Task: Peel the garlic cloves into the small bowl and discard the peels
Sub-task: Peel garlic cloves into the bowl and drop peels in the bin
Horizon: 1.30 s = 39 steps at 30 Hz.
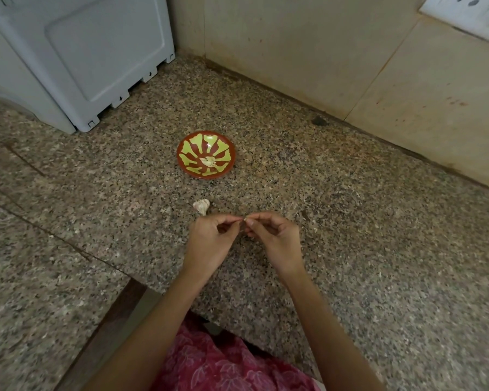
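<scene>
Speckled granite (364,221) beneath hands (212,235) (278,235) pinching a papery garlic clove (245,220).

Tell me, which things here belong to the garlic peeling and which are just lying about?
Part of the job:
small bowl
peeled cloves in it
garlic piece on the counter
garlic bit pinched between left hand and right hand

Just there:
white appliance
wall socket plate
</scene>
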Each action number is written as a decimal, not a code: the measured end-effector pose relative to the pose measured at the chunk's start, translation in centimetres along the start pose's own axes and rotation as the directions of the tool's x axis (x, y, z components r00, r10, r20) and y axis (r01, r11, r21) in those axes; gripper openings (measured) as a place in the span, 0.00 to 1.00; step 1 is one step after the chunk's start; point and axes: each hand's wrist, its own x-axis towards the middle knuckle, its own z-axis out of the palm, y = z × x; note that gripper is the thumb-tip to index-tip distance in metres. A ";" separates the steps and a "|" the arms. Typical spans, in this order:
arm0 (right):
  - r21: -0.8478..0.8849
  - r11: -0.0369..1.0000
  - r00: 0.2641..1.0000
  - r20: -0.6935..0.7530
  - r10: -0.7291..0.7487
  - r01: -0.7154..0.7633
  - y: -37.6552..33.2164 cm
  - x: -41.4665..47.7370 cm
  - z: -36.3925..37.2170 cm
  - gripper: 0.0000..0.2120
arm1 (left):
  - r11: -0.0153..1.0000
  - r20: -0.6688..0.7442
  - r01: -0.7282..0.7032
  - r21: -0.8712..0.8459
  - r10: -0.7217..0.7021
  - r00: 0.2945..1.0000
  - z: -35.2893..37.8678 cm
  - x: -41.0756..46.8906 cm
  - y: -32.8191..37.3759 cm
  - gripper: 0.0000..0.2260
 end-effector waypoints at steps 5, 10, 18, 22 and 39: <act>0.001 1.000 1.000 0.003 -0.006 0.006 0.1 -0.1 -0.1 0.04 | 1.000 0.018 0.004 -0.018 -0.004 1.000 0.0 0.0 -0.1 0.07; 0.033 0.999 1.000 0.002 0.012 -0.012 0.0 -0.1 0.0 0.05 | 1.000 -0.009 -0.022 -0.015 0.022 1.000 0.0 -0.1 -0.1 0.06; 0.181 0.980 0.996 0.032 0.081 -0.085 -0.1 -0.3 0.2 0.05 | 0.984 -0.070 -0.145 0.102 0.152 0.986 0.2 -0.5 -0.1 0.06; 0.217 0.972 0.995 0.041 0.088 -0.094 -0.2 -0.3 0.2 0.06 | 0.992 -0.113 -0.111 0.053 0.117 0.987 0.3 -0.7 0.0 0.06; 0.194 0.978 0.996 0.065 0.066 -0.078 0.0 -0.1 0.1 0.07 | 0.979 -0.083 -0.173 0.103 0.182 0.980 0.3 -0.5 -0.5 0.06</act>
